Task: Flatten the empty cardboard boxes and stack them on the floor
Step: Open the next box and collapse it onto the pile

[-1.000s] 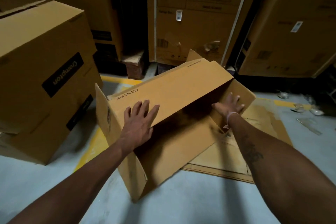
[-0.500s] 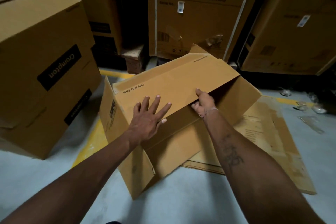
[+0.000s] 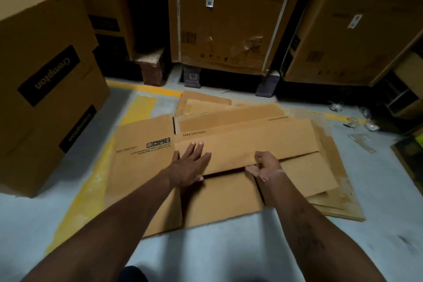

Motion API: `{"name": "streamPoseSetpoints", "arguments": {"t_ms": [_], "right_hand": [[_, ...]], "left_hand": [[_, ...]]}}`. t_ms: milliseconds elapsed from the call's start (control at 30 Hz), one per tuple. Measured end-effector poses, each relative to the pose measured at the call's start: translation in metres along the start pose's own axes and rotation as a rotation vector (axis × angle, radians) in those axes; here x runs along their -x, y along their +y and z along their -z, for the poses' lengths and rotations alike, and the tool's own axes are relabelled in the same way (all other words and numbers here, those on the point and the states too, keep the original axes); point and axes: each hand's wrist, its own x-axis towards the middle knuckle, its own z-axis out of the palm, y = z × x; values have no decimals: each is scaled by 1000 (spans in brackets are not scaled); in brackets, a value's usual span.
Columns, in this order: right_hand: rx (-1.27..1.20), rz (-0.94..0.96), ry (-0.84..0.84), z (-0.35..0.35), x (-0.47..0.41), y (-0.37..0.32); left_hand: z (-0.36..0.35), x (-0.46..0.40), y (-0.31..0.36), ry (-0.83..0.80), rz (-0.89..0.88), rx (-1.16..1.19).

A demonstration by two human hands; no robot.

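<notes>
A brown "CEILING FAN" cardboard box (image 3: 247, 144) lies collapsed flat on the floor, on top of a stack of other flattened cardboard (image 3: 334, 181). My left hand (image 3: 188, 165) presses flat on its upper panel with the fingers spread. My right hand (image 3: 265, 165) grips the near edge of that same panel, thumb on top and fingers tucked underneath. One end flap (image 3: 142, 139) with printed symbols lies spread out to the left.
Two stacked "Crompton" boxes (image 3: 45, 75) stand upright at the left. Tall cartons (image 3: 229, 18) on pallets line the back, another (image 3: 357, 20) at the right. Plastic scraps (image 3: 364, 123) lie on the grey floor at the right. Yellow floor lines (image 3: 142, 107) run under the stack.
The box, standing open and tilted a second ago, has been pushed down flat onto the stack. My right hand moved from inside the box to its panel edge.
</notes>
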Motion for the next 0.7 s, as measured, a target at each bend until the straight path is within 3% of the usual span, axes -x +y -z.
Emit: {"name": "streamPoseSetpoints", "arguments": {"t_ms": [100, 200, 233, 300, 367, 467, 533, 600, 700], "right_hand": [[87, 2, 88, 8, -6, 9], [189, 175, 459, 5, -9, 8], [202, 284, 548, 4, -9, 5], [273, 517, 648, 0, -2, -4], [447, 731, 687, 1, 3, -10], [826, 799, 501, 7, -6, -16], [1146, 654, 198, 12, -15, -5], [1490, 497, -75, 19, -26, 26], [1807, 349, -240, 37, -33, 88]], "left_hand": [[-15, 5, 1, 247, 105, 199], [-18, 10, -1, 572, 237, 637], [-19, 10, -4, 572, 272, 834], [-21, 9, -8, 331, 320, 1098], [-32, 8, -13, 8, 335, 942], [-47, 9, -10, -185, 269, 757], [-52, 16, 2, -245, 153, 773], [-62, 22, 5, -271, 100, 614], [-83, 28, 11, -262, 67, 342]]}}
